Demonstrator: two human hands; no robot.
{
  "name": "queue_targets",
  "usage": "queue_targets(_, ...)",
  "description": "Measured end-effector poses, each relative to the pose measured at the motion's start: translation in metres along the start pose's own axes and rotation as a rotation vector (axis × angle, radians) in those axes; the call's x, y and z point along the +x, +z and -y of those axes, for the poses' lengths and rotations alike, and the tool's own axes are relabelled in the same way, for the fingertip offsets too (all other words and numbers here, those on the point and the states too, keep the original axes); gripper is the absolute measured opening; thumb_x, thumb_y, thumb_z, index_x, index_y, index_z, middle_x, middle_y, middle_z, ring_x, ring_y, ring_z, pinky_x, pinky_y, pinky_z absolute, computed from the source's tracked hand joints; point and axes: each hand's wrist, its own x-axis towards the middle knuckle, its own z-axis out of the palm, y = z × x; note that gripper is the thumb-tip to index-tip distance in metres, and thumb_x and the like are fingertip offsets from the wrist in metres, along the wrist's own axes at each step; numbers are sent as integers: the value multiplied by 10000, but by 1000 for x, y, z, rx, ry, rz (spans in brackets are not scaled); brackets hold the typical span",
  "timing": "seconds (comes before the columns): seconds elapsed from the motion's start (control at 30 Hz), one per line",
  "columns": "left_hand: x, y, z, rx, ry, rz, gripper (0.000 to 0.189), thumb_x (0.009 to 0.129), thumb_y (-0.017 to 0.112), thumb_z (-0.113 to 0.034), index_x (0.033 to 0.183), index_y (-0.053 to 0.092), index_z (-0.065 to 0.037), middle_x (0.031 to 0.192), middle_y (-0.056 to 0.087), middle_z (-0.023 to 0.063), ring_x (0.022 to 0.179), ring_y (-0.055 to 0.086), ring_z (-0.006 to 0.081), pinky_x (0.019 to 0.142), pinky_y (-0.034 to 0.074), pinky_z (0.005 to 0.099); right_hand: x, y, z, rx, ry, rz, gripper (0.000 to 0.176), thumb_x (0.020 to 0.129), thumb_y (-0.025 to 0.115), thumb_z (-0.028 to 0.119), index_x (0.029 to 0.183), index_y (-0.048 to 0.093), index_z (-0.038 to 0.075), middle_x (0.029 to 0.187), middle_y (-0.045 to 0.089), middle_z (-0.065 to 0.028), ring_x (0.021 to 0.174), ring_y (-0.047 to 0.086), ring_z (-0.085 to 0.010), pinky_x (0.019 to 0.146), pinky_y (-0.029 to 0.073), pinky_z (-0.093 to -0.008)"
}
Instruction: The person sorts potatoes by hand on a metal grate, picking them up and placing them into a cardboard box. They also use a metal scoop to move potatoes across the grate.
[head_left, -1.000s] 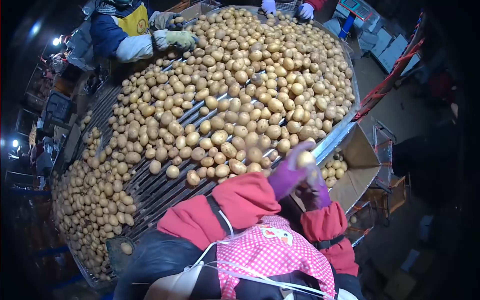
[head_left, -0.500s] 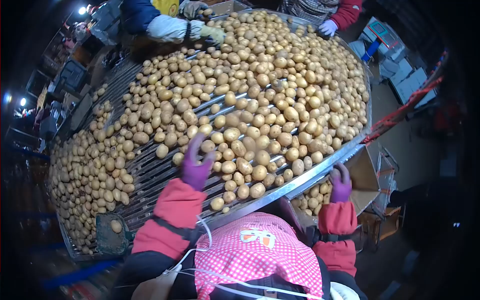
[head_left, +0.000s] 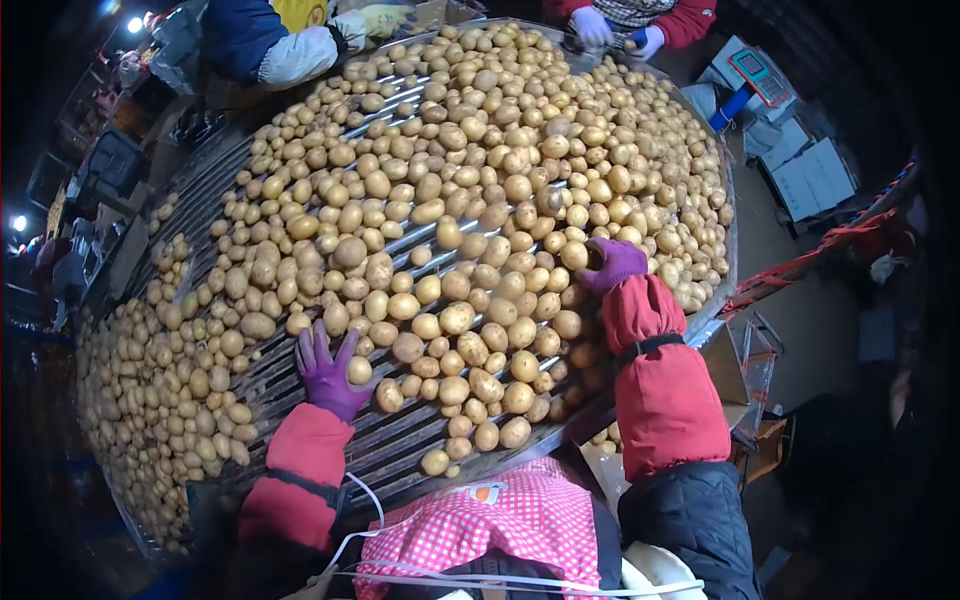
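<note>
Many potatoes (head_left: 457,318) cover the slatted metal sorting table (head_left: 385,438) in front of me. My left hand (head_left: 333,378), in a purple glove, lies over the slats with its fingers spread, beside a few loose potatoes at the near edge of the pile. Further right, my right hand (head_left: 613,266), also gloved in purple, reaches over the pile. Its thumb and fingers are apart, next to a potato (head_left: 574,256), and I see nothing held in it. Red sleeves cover both forearms.
A cardboard box (head_left: 728,366) stands below the table's right edge, with some potatoes showing. Across the table a person's gloved hand (head_left: 388,18) and another person's lilac-gloved hands (head_left: 592,27) are at the far edge. A red rope (head_left: 800,262) runs along the right.
My right hand has moved from above the box onto the pile. My left hand has shifted left and its fingers have spread. The co-worker's hand at far left has drawn back from the potatoes.
</note>
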Motion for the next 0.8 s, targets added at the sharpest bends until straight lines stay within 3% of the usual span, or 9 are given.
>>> queue_targets(0.2, 25, 0, -27, -96, 104, 45, 901, 588, 844, -427, 1389, 475, -243, 1521, 201, 273, 1384, 203, 504, 1103, 188, 634, -14, 17, 18, 63, -152, -231, 651, 684, 729, 475, 1266, 567, 233, 1099, 674, -80, 1032, 616, -297, 902, 471, -426)
queue_targets(0.23, 31, -3, -39, -102, 126, 61, 905, 582, 849, -415, 1388, 476, -245, 1520, 205, 269, 1381, 209, 502, 1100, 194, 632, -11, 13, 33, -79, -80, -70, 645, 699, 721, 459, 1279, 553, 234, 1136, 663, -85, 1052, 607, -293, 911, 462, -419)
queue_targets(0.33, 51, 10, -58, -129, 269, 95, 905, 588, 848, -378, 1399, 469, -244, 1532, 227, 220, 1390, 246, 449, 1100, 219, 606, -6, 3, 40, 2, -47, -68, 588, 735, 729, 455, 1251, 579, 216, 1115, 666, -136, 1015, 627, -293, 886, 480, -428)
queue_targets(0.43, 69, 17, -66, -155, 310, 152, 868, 621, 822, -399, 1395, 477, -212, 1525, 287, 174, 1384, 284, 408, 1112, 227, 577, -36, 16, 27, 1244, 148, -187, 565, 778, 761, 364, 1218, 566, 66, 1043, 648, -126, 982, 634, -281, 827, 534, -380)
queue_targets(0.53, 72, 30, -65, -157, 350, 73, 842, 629, 811, -410, 1381, 494, -199, 1510, 337, 143, 1365, 328, 395, 1112, 247, 554, -107, 6, 20, 2331, 279, -355, 481, 773, 720, 213, 1203, 561, 68, 1045, 610, -154, 886, 626, -285, 784, 551, -395)
queue_targets(0.63, 66, 41, -61, -126, 386, -35, 829, 648, 796, -414, 1383, 483, -195, 1492, 369, 146, 1361, 340, 387, 1106, 248, 565, -176, 16, -20, 2684, 155, -161, 458, 818, 626, 156, 1263, 531, 104, 1123, 580, -184, 942, 586, -292, 717, 542, -394)
queue_targets(0.73, 62, 53, -62, -92, 380, -88, 811, 666, 789, -396, 1383, 480, -175, 1492, 376, 146, 1368, 341, 368, 1106, 242, 567, -240, 8, -26, 2691, 376, -424, 449, 885, 573, 185, 1324, 500, 129, 1189, 547, -188, 994, 571, -313, 766, 548, -409)
queue_targets(0.77, 61, 55, -63, -90, 374, -84, 819, 666, 789, -392, 1389, 474, -170, 1496, 372, 146, 1372, 336, 364, 1109, 239, 564, -257, 9, -28, 2703, 419, -609, 451, 943, 529, 208, 1377, 455, 114, 1219, 531, -196, 1055, 555, -335, 877, 529, -434)
queue_targets(0.8, 60, 59, -62, -87, 369, -82, 828, 667, 790, -389, 1395, 467, -165, 1501, 368, 145, 1376, 332, 360, 1112, 236, 560, -276, 11, -33, 3146, 228, -603, 449, 949, 529, 207, 1379, 452, 102, 1236, 527, -197, 1090, 541, -338, 912, 512, -442)
